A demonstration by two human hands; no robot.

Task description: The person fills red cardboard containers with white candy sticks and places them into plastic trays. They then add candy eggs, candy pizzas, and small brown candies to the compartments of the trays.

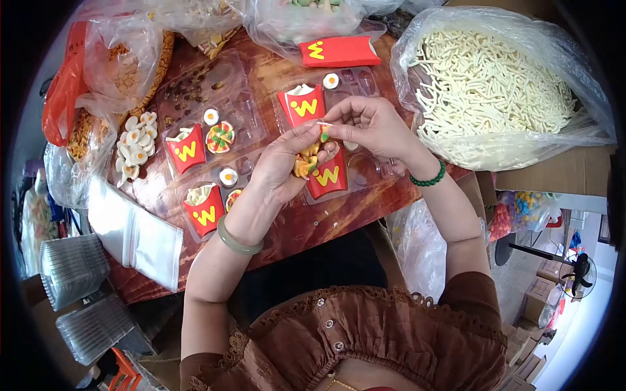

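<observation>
My left hand (pixel 277 166) is curled around several small toy pizza slices (pixel 305 164), yellow with green and orange bits. With thumb and fingertips, my right hand (pixel 375 127) pinches one toy pizza slice (pixel 324 134) against the left fingertips. Below and behind the hands lies a red fries box (pixel 328 177) with a yellow mark, partly covered by them. Another red fries box (pixel 302 107) with white fries sits just above, near a toy fried egg (pixel 331 81). To the left, a clear tray holds a fries box (pixel 187 151), an egg (pixel 210 116) and a round toy pizza (pixel 220 137).
A plastic bag of pale toy fries (pixel 492 91) fills the right. An empty flat red box (pixel 339 51) lies at the back. Loose toy eggs (pixel 135 144), clear plastic sleeves (pixel 140 228) and stacked clear trays (pixel 75 267) are on the left. A fan (pixel 578 274) stands far right.
</observation>
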